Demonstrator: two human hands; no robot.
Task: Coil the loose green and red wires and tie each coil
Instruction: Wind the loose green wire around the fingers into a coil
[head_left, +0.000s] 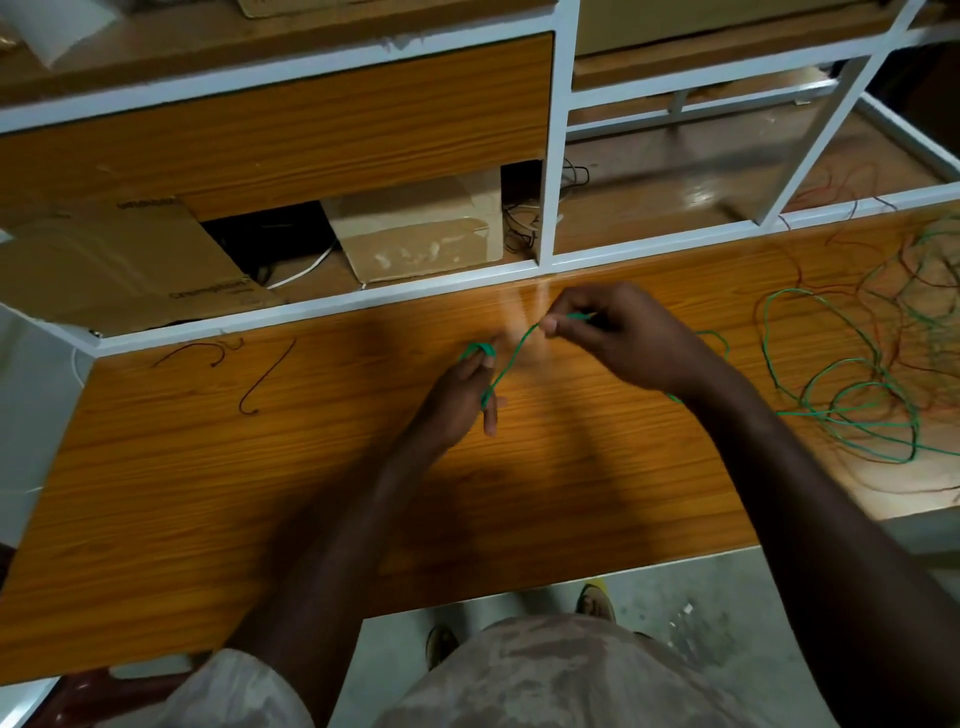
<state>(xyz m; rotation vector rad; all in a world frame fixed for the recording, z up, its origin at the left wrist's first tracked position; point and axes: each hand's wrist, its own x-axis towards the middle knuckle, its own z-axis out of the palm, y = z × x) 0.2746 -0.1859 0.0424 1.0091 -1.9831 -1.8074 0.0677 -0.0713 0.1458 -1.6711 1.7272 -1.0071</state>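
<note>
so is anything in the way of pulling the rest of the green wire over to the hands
Mostly no: the left hand and right hand already hold the green wire. Its loose loops to the right overlap the red wires, which could snag.

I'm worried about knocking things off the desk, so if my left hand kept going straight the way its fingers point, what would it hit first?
Probably the white frame rail at the desk's back edge. The left hand points up and away; only bare desk lies between. Depth is unclear.

light: dim, warm, brighter toward right of frame
shadows: arms cast broad soft shadows on tabletop (208, 467) at centre
glare: pale sheen on shelf board (701, 197) upper right
blur: motion smear near fingertips, upper centre
distortion: wide-angle bending at edges
</note>
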